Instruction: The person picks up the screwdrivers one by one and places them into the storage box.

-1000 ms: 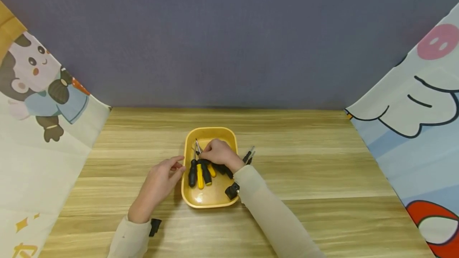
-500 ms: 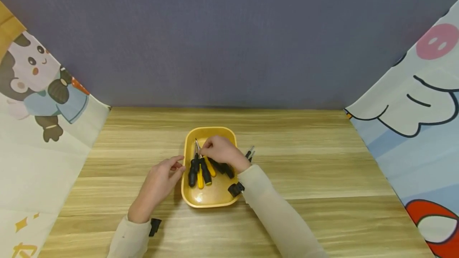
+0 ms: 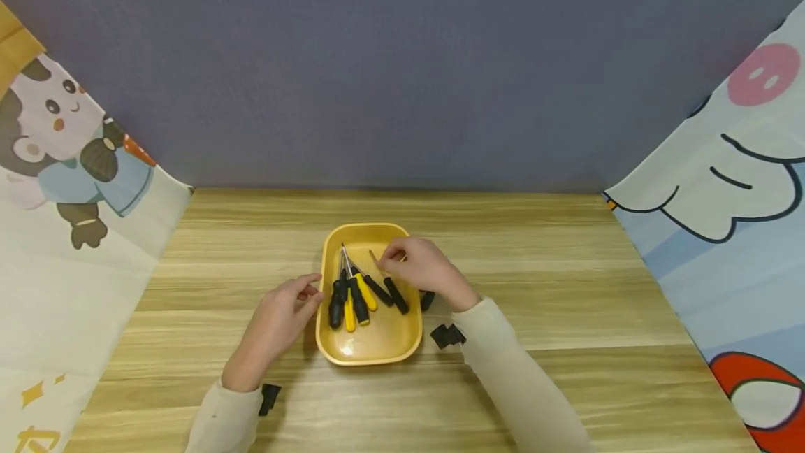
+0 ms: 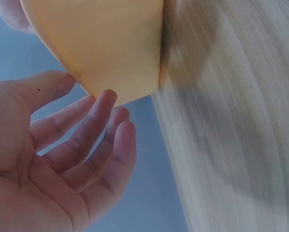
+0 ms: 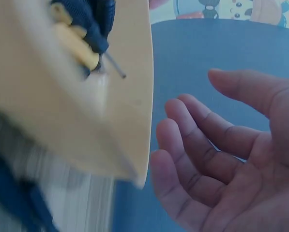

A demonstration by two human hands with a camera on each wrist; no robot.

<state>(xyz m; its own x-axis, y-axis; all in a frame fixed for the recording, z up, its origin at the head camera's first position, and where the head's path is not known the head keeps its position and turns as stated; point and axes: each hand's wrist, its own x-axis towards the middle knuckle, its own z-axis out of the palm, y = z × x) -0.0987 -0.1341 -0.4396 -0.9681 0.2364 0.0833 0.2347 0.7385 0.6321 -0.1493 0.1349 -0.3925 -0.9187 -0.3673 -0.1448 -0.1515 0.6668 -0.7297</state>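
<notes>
A yellow tray [image 3: 377, 351] holds several screwdrivers with black or yellow handles; one black-handled screwdriver [image 3: 396, 296] lies at its right side. My left hand [image 3: 283, 313] stands at the tray's left wall, thumb [image 4: 62, 84] right at the rim and fingers loosely bent. Over the tray's right rim hovers my right hand [image 3: 418, 268]. In the right wrist view this hand [image 5: 221, 164] has relaxed fingers with nothing between thumb and fingertips, beside the tray's wall [image 5: 129, 121].
Just right of the tray, a black handle [image 3: 428, 299] lies on the wooden table [image 3: 553, 285], partly hidden by my right arm. A grey-blue panel [image 3: 402, 89] rises behind the table. Cartoon-printed cloths hang on the left [image 3: 69, 229] and right [image 3: 723, 194].
My right hand has moved right, from above the screwdrivers mid-tray to the right rim, so more of the black-handled ones show. My left hand has stayed at the left side.
</notes>
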